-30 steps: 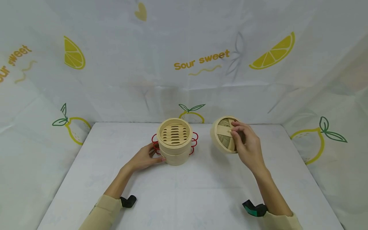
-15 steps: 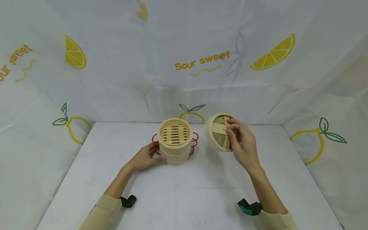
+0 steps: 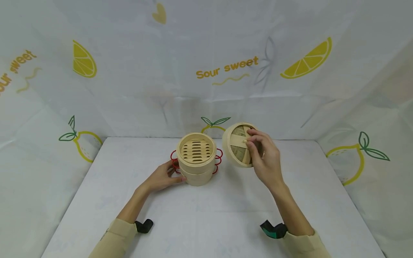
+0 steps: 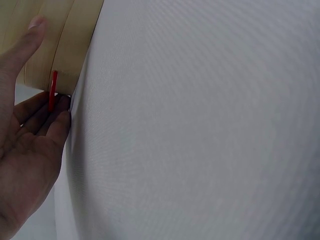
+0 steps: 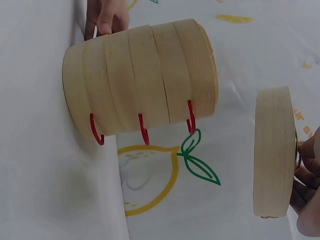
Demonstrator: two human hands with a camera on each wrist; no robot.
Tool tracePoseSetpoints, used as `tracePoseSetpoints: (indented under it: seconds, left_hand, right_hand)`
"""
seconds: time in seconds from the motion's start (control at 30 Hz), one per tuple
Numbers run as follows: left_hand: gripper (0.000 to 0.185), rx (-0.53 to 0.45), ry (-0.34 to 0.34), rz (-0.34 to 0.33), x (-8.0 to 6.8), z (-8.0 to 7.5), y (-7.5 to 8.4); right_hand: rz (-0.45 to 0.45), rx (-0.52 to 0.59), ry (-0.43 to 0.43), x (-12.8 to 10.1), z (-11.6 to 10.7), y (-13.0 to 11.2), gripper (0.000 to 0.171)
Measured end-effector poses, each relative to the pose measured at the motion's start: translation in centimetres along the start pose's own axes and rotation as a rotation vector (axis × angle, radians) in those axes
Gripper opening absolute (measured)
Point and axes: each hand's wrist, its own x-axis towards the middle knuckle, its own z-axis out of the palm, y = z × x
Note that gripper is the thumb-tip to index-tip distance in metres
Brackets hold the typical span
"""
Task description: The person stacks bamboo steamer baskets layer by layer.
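A stacked bamboo steamer [image 3: 196, 168] with red side handles stands upright on the table, its slatted top tier uncovered. My left hand [image 3: 164, 176] holds the stack low on its left side. In the left wrist view the thumb [image 4: 30, 40] lies on the wall and the other fingers bend behind, near a red handle [image 4: 53, 90]. My right hand [image 3: 266, 156] pinches the small knob of the round bamboo lid [image 3: 238, 145]. That lid hangs tilted in the air, right of the stack and apart from it, seen edge-on in the right wrist view.
The white-covered table [image 3: 200, 225] ends just behind the steamer. A white lemon-print curtain [image 3: 145, 71] rises at the back and sides. Black wrist mounts [image 3: 273, 230] sit at both cuffs.
My right hand has carried the lid leftward and slightly up, closer to the steamer. The left hand and the steamer have stayed in place.
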Motion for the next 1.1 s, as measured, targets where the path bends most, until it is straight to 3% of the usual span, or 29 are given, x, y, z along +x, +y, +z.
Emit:
tracePoseSetpoints:
  seconds: [0.43, 1.1]
  left_hand:
    - [0.083, -0.011, 0.001, 0.005, -0.2, 0.0, 0.1]
    - [0.083, 0.001, -0.002, 0.004, -0.1, 0.0, 0.4]
  right_hand:
    - [0.004, 0.077, -0.022, 0.6, 2.3, -0.4, 0.007]
    - [0.024, 0.107, -0.031, 0.8, 4.8, -1.1, 0.008]
